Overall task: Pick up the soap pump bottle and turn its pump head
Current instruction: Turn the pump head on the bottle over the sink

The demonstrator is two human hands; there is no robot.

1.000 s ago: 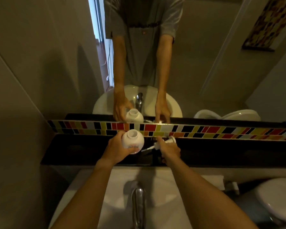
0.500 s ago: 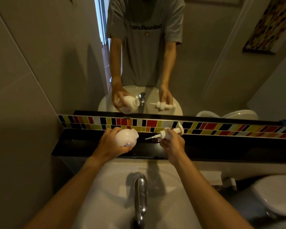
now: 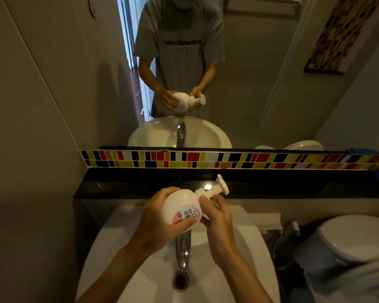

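One bottle (image 3: 182, 208) – two hands (image 3: 160, 224).

Pump head (image 3: 214, 190) back on bottle (image 3: 182, 207) (was detached).

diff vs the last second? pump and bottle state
The pump head, held apart from the bottle in the right hand before, now sits back in the neck of the soap bottle. Both hands have come back from the black shelf to above the sink. The left hand grips the bottle as before; the tap is unchanged.
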